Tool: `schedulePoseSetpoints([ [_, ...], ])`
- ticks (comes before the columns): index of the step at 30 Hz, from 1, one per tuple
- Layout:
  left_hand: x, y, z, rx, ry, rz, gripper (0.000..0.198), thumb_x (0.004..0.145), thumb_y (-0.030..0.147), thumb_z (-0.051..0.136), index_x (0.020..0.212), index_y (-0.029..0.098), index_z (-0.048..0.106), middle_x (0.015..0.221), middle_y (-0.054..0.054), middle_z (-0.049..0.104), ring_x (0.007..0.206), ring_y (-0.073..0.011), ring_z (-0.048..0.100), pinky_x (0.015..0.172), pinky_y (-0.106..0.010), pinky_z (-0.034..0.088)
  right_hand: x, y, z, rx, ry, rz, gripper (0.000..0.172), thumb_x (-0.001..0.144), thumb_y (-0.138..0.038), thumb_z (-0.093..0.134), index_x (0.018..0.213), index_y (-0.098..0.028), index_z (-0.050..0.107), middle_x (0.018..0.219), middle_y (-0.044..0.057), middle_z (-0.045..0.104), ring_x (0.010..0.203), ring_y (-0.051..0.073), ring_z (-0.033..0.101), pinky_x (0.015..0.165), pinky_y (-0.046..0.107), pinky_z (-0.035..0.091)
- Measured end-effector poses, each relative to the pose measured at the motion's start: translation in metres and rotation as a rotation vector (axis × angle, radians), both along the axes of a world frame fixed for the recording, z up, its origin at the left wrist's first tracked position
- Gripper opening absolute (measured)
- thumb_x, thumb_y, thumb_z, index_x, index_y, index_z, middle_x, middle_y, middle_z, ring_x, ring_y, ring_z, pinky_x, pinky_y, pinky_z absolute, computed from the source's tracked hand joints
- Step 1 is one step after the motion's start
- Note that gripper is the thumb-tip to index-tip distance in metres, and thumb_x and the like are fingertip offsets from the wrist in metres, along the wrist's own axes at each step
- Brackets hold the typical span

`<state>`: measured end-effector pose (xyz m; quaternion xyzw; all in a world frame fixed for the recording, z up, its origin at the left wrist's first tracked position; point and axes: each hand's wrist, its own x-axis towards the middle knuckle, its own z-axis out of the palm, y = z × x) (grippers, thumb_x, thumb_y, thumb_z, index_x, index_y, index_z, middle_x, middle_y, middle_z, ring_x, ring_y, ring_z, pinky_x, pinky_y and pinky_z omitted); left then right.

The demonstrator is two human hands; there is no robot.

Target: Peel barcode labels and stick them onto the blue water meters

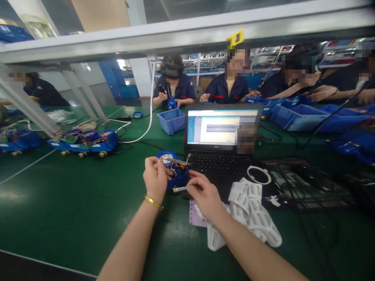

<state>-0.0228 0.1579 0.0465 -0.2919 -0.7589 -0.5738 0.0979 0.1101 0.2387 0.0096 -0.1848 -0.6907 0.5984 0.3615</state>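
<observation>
A small blue device (175, 168) with a round dial face, coloured wires and a brass fitting lies on the green table (73, 203), just left of an open laptop (220, 134). My left hand (155, 178), with a gold bracelet at the wrist, is closed on the device's left side and pinches a thin metal piece over it. My right hand (204, 192) is closed at the device's lower right, its fingertips on a small white label by the brass fitting. A long folded strip of barcode labels (252, 212) lies under and to the right of my right forearm.
A row of blue devices with exposed wiring (83, 141) sits at the left. A blue bin (172, 120) stands behind the laptop, more blue bins (295, 116) at the right. A white ring (259, 174) and black cables (310, 183) lie right of the laptop. Several people in dark uniforms work across the table.
</observation>
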Motion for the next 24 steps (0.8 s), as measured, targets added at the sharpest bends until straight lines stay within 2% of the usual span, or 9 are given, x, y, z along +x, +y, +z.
schedulePoseSetpoints([
  [7, 0.001, 0.003, 0.005, -0.014, -0.011, 0.015, 0.018, 0.089, 0.037, 0.037, 0.087, 0.019, 0.035, 0.048, 0.003, 0.055, 0.036, -0.0158, 0.052, 0.039, -0.020, 0.039, -0.028, -0.003, -0.014, 0.099, 0.001, -0.113, 0.004, 0.073, -0.020, 0.060, 0.072, -0.020, 0.064, 0.126, 0.010, 0.049, 0.116, 0.024, 0.049, 0.098, 0.041, 0.042],
  [14, 0.000, 0.003, 0.006, -0.024, 0.046, 0.027, 0.019, 0.088, 0.037, 0.038, 0.087, 0.018, 0.037, 0.047, 0.003, 0.055, 0.035, -0.0156, 0.052, 0.037, -0.020, 0.038, -0.031, -0.008, -0.004, 0.124, -0.100, -0.190, 0.009, 0.071, -0.010, 0.062, 0.069, -0.020, 0.063, 0.128, 0.008, 0.047, 0.112, 0.022, 0.052, 0.100, 0.038, 0.040],
  [24, -0.003, 0.004, 0.004, -0.041, 0.095, 0.035, 0.020, 0.088, 0.037, 0.040, 0.086, 0.018, 0.037, 0.048, 0.002, 0.055, 0.036, -0.0154, 0.052, 0.039, -0.020, 0.039, -0.034, -0.012, 0.004, 0.062, -0.092, -0.263, 0.014, 0.069, -0.004, 0.064, 0.067, -0.018, 0.063, 0.124, 0.009, 0.052, 0.110, 0.022, 0.055, 0.099, 0.034, 0.041],
])
